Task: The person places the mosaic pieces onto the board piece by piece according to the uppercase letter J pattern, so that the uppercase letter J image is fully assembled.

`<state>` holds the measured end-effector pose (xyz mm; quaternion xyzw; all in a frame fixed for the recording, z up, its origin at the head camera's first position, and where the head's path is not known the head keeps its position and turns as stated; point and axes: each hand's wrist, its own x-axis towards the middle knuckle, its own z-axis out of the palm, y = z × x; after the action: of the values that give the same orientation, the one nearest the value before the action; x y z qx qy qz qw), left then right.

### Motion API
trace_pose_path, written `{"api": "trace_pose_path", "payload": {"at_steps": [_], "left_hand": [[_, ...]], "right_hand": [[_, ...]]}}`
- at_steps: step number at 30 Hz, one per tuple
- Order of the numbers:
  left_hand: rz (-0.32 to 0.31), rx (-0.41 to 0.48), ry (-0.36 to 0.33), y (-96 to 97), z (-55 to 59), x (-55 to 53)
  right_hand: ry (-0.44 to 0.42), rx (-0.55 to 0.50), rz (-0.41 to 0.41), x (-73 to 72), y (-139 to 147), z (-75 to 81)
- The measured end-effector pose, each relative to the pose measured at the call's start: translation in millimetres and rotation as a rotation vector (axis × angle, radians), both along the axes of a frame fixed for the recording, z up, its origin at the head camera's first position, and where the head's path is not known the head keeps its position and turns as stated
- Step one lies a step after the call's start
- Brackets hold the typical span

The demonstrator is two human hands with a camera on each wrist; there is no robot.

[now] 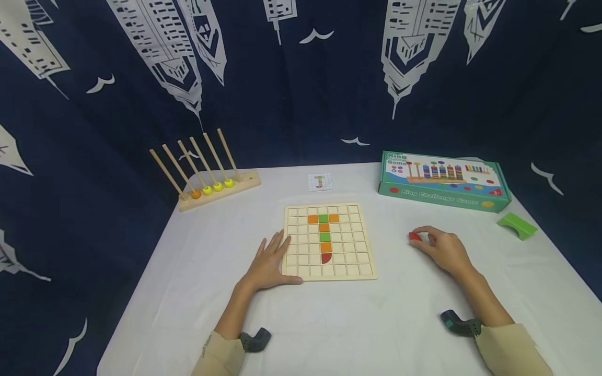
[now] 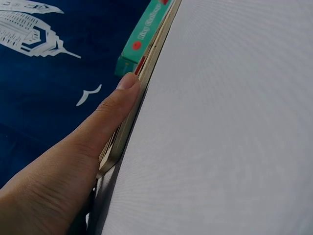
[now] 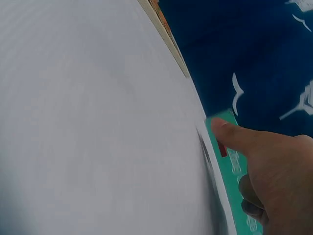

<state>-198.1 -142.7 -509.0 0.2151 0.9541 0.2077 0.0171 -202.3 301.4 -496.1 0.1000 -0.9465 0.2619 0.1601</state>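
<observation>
A square wooden grid board (image 1: 348, 257) lies on the white table. Orange and green squares form a T on it, ending at the bottom in a red rounded piece (image 1: 326, 258). Along the board's left edge rests my left hand (image 1: 267, 267), fingers spread and thumb at the front-left corner; the left wrist view shows that thumb (image 2: 117, 100) against the board's side. Right of the board, my right hand (image 1: 447, 253) pinches a small red piece (image 1: 415, 236) between thumb and fingers, just over the table. The right wrist view shows only a sliver of this red piece (image 3: 222, 149).
A small pattern card (image 1: 320, 182) with a printed T lies behind the board. At back left stands a wooden peg stand (image 1: 251, 180) with several rods and orange and yellow beads. A green Ring Challenge Game box (image 1: 442, 201) sits back right, a green arch block (image 1: 517, 225) beside it.
</observation>
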Motion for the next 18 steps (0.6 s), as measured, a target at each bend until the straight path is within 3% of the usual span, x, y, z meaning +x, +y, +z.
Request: {"api": "trace_pose_path", "payload": {"at_steps": [9, 18], "left_hand": [[0.000, 0.000, -0.010, 0.6, 0.0, 0.8], [-0.001, -0.002, -0.010, -0.9, 0.6, 0.3]], "right_hand": [[-0.039, -0.014, 0.076, -14.7, -37.0, 2.6], [-0.124, -0.011, 0.065, -15.4, -35.1, -3.4]]}}
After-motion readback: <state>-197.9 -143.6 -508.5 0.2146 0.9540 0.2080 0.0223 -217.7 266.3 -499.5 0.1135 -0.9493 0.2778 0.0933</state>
